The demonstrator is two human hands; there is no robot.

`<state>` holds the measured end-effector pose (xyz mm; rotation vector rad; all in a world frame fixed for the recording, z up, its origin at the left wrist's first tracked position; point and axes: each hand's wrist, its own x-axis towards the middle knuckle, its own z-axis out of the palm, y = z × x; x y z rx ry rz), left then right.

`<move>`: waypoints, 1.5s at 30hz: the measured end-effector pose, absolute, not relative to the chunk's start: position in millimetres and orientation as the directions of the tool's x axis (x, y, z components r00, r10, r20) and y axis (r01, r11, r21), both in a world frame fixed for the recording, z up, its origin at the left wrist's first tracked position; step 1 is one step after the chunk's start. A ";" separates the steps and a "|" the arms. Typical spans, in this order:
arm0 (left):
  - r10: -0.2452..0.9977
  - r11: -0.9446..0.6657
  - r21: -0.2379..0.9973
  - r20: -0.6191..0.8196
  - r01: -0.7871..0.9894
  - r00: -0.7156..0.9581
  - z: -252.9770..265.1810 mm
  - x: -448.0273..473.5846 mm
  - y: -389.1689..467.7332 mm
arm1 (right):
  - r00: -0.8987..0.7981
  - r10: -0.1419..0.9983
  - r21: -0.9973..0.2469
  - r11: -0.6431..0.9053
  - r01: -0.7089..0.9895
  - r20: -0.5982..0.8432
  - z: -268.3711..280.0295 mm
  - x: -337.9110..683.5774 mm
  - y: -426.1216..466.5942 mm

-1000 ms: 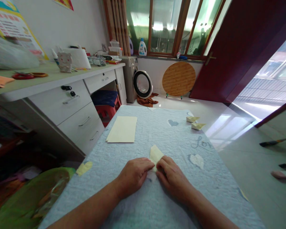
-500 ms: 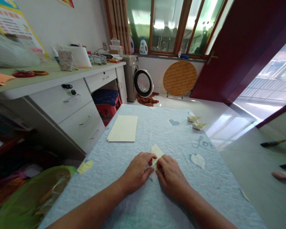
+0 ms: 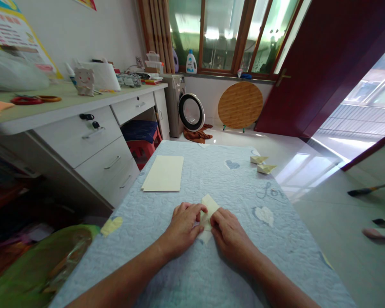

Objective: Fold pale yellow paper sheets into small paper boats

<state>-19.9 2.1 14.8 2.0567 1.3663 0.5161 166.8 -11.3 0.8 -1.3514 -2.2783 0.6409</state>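
Between my hands a small piece of folded pale yellow paper (image 3: pixel 209 203) lies on the cloth-covered table, its top pointing away from me. My left hand (image 3: pixel 183 226) is curled at the paper's left edge, index finger and thumb bent against it. From the right, my right hand (image 3: pixel 231 233) grips the paper with its fingers closed; they hide part of the folds. Farther off to the left rests a stack of pale yellow paper sheets (image 3: pixel 164 173). Two folded paper boats (image 3: pixel 265 168) sit at the far right of the table.
A light blue quilted cloth (image 3: pixel 211 273) with heart patterns covers the table. Left of it stand a green bin (image 3: pixel 16 278) and a white desk (image 3: pixel 93 147) with drawers. Beyond are a red stool (image 3: pixel 141 147), a washing machine (image 3: pixel 175 107) with its door ajar, and a round wooden tabletop (image 3: pixel 240 105).
My left thumb and fingers have shifted slightly left, so more of the paper's lower part shows between my hands. My right hand stays on the paper. The whole view has moved a little.
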 end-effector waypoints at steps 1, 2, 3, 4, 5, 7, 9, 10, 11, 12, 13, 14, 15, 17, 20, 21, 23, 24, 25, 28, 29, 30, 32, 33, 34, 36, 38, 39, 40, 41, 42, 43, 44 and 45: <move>0.919 -0.280 0.675 -0.016 0.682 0.393 15.2 -20.1 2.5 | -0.449 0.886 -0.589 0.426 0.686 0.118 0.8 167.8 -11.2; 0.918 -0.279 0.675 -0.021 0.683 0.396 15.6 -20.2 2.9 | -0.452 0.884 -0.599 0.428 0.676 0.122 0.7 168.7 -11.2; 0.917 -0.278 0.676 -0.025 0.683 0.398 15.9 -20.3 3.3 | -0.453 0.883 -0.607 0.430 0.669 0.125 0.7 169.3 -11.2; 0.916 -0.276 0.678 -0.029 0.681 0.401 16.2 -20.3 3.5 | -0.454 0.882 -0.611 0.430 0.665 0.127 0.8 169.7 -11.2; 0.915 -0.274 0.682 -0.032 0.678 0.402 16.5 -20.4 3.5 | -0.454 0.882 -0.612 0.429 0.664 0.127 0.9 169.8 -11.1; 0.914 -0.274 0.690 -0.030 0.670 0.405 16.6 -21.0 2.9 | -0.452 0.884 -0.612 0.424 0.668 0.120 1.5 169.8 -10.7; 0.910 -0.290 0.697 -0.011 0.656 0.414 15.6 -22.7 1.7 | -0.450 0.887 -0.609 0.415 0.676 0.105 2.6 169.5 -10.2; 0.906 -0.307 0.701 0.008 0.644 0.423 14.7 -24.1 1.0 | -0.449 0.888 -0.607 0.412 0.679 0.099 3.5 169.5 -10.1; 0.898 -0.332 0.704 0.034 0.628 0.438 13.4 -25.7 0.4 | -0.452 0.887 -0.605 0.411 0.682 0.094 4.7 169.6 -10.1; 0.890 -0.359 0.709 0.064 0.607 0.451 12.0 -27.6 0.1 | -0.458 0.884 -0.601 0.415 0.683 0.089 6.2 169.9 -10.4; 0.880 -0.388 0.713 0.097 0.585 0.465 10.4 -29.6 0.0 | -0.470 0.879 -0.595 0.422 0.684 0.084 8.0 170.3 -11.0; 0.867 -0.418 0.713 0.128 0.563 0.482 8.7 -31.6 0.4 | -0.488 0.869 -0.587 0.436 0.682 0.078 10.0 171.0 -11.7; 0.852 -0.447 0.711 0.154 0.544 0.500 7.0 -33.4 1.1 | -0.511 0.857 -0.576 0.454 0.680 0.072 12.2 171.8 -12.6; 0.824 -0.496 0.695 0.190 0.520 0.533 3.5 -36.1 3.4 | -0.561 0.825 -0.547 0.498 0.673 0.061 16.6 173.9 -14.5; 0.809 -0.533 0.667 0.221 0.521 0.545 -1.8 -38.0 7.2 | -0.620 0.782 -0.506 0.558 0.658 0.056 22.1 177.4 -16.8; 0.808 -0.541 0.659 0.235 0.522 0.541 -3.5 -38.1 8.1 | -0.633 0.772 -0.497 0.571 0.653 0.055 23.3 178.3 -17.3; 0.799 -0.567 0.642 0.273 0.517 0.536 -6.3 -38.0 9.4 | -0.649 0.759 -0.482 0.589 0.649 0.053 25.0 179.4 -17.8; 0.791 -0.583 0.630 0.294 0.513 0.537 -7.3 -37.9 9.7 | -0.653 0.755 -0.473 0.594 0.650 0.050 25.5 179.5 -17.9; 0.783 -0.598 0.619 0.314 0.510 0.538 -8.1 -37.8 10.0 | -0.655 0.754 -0.463 0.597 0.655 0.047 25.9 179.3 -18.1; 0.764 -0.625 0.596 0.338 0.503 0.549 -8.8 -37.6 10.9 | -0.654 0.756 -0.426 0.603 0.675 0.034 26.2 177.6 -18.8; 0.761 -0.629 0.596 0.340 0.500 0.552 -8.9 -37.6 11.2 | -0.652 0.758 -0.415 0.603 0.682 0.030 26.2 176.8 -19.1; 0.759 -0.630 0.598 0.343 0.494 0.553 -9.0 -37.6 11.4 | -0.650 0.760 -0.405 0.603 0.687 0.027 26.3 176.0 -19.3; 0.760 -0.630 0.605 0.355 0.486 0.544 -9.3 -37.9 11.7 | -0.648 0.761 -0.393 0.602 0.695 0.020 26.7 174.7 -19.3; 0.762 -0.630 0.608 0.362 0.483 0.538 -9.4 -38.2 11.6 | -0.648 0.762 -0.389 0.602 0.698 0.017 27.1 174.3 -19.1; 0.763 -0.630 0.607 0.365 0.485 0.534 -9.4 -38.5 11.4 | -0.649 0.761 -0.387 0.602 0.698 0.014 27.6 174.1 -18.7; 0.756 -0.639 0.588 0.360 0.496 0.547 -8.9 -39.3 10.3 | -0.654 0.756 -0.391 0.605 0.693 0.010 28.8 174.4 -17.9; 0.730 -0.668 0.538 0.344 0.514 0.590 -7.3 -39.9 7.9 | -0.661 0.750 -0.403 0.609 0.683 0.013 30.0 175.7 -17.3; 0.714 -0.687 0.501 0.333 0.526 0.616 -6.4 -39.8 6.2 | -0.665 0.747 -0.414 0.610 0.675 0.016 30.4 176.7 -17.3; 0.699 -0.705 0.461 0.321 0.539 0.639 -5.4 -39.5 4.2 | -0.666 0.745 -0.429 0.609 0.667 0.023 30.4 177.9 -17.3; 0.685 -0.721 0.417 0.307 0.553 0.661 -4.5 -38.9 1.8 | -0.664 0.747 -0.448 0.604 0.659 0.030 30.1 179.1 -17.4; 0.673 -0.735 0.373 0.299 0.566 0.677 -3.8 -37.9 -0.8 | -0.658 0.752 -0.471 0.595 0.651 0.040 29.5 180.4 -17.5; 0.665 -0.744 0.330 0.286 0.581 0.690 -3.4 -36.6 -3.7 | -0.648 0.760 -0.496 0.583 0.644 0.052 28.6 181.6 -17.6; 0.654 -0.756 0.282 0.285 0.591 0.700 -3.2 -35.1 -6.7 | -0.634 0.771 -0.522 0.567 0.637 0.065 27.5 182.6 -17.6; 0.649 -0.761 0.230 0.286 0.607 0.705 -3.3 -33.3 -9.8 | -0.618 0.782 -0.544 0.552 0.632 0.076 26.3 183.2 -17.5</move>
